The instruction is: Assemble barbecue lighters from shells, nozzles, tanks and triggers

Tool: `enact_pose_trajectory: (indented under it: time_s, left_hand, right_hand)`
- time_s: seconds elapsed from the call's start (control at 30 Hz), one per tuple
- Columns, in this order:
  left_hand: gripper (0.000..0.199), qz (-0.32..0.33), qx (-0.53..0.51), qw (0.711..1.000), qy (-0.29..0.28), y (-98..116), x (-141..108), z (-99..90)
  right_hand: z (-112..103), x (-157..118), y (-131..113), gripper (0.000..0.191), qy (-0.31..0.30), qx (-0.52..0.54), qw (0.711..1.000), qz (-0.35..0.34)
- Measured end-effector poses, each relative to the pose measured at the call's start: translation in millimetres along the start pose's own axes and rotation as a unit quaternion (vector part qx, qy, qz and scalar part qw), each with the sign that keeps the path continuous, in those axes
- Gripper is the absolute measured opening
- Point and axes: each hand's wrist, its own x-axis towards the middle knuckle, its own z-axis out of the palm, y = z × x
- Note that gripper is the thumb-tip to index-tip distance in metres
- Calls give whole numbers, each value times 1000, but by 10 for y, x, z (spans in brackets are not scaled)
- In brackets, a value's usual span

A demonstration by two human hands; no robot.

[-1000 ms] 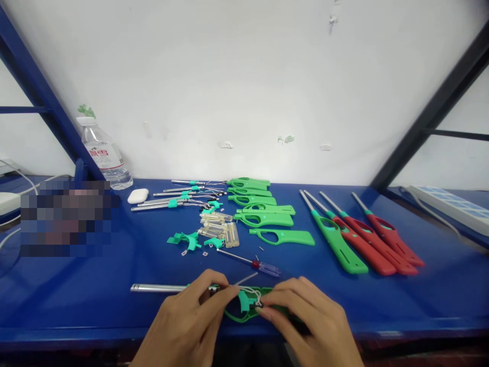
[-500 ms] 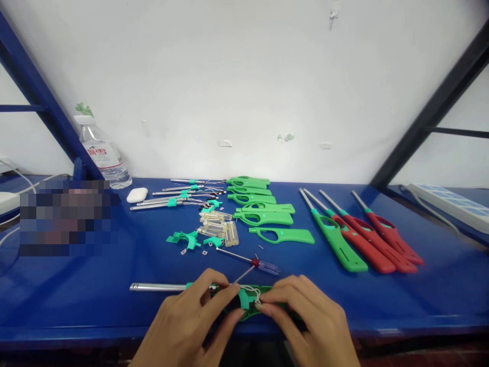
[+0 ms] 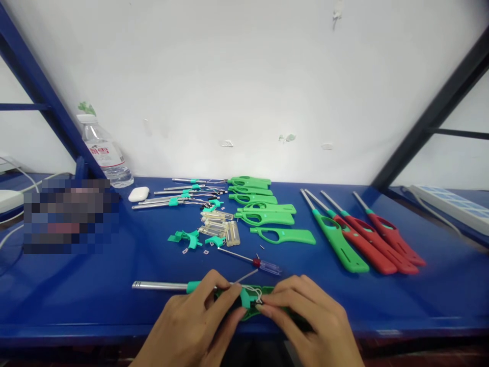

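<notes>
At the table's front edge lies an open green lighter shell (image 3: pixel 267 290) with a metal tube (image 3: pixel 160 286) pointing left. My left hand (image 3: pixel 202 316) pinches a teal trigger piece (image 3: pixel 245 298) over the shell. Thin white wires (image 3: pixel 255 290) loop beside it. My right hand (image 3: pixel 309 311) has thumb and forefinger closed on the small dark part at the wires' end, mostly hidden by the fingertips. Just behind the hands lies a screwdriver (image 3: pixel 267 266) with a clear purple handle.
Green shell halves (image 3: pixel 290 236), clear fuel tanks (image 3: pixel 232 233), teal pieces (image 3: pixel 191 238) and metal tubes with wires (image 3: pixel 173 202) lie further back. Red lighters (image 3: pixel 393 239) and a green one (image 3: pixel 340 244) are at right. A bottle (image 3: pixel 107 155) and white case (image 3: pixel 138 194) stand back left.
Both hands hold nearly the same pose, with slight finger movement at the wires. More of the dark part shows beside the trigger piece. The whole view has shifted slightly.
</notes>
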Motion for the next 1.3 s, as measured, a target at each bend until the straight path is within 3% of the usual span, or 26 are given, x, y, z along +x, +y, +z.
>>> enact_pose_trajectory:
  time_s: [0.27,0.57,0.73,1.0,1.3]
  left_hand:
    - [21,27,19,999,2,-35,11,-13]
    - [22,1,10,1000,-19,-3,15,-68]
    - [29,37,82,996,1,-4,18,-60]
    - [39,57,112,992,-33,-39,-53,-69]
    - [41,56,107,991,-64,-45,-27,-92]
  right_hand:
    - [64,-9,-73,10,20,-1,999,31]
    - [71,-31,-46,9,9,-22,999,33]
    - [23,-2,-13,4,-24,-39,999,12]
    - [21,-18,-87,11,29,-123,990,-55]
    - [123,-46,-89,11,45,-49,998,10]
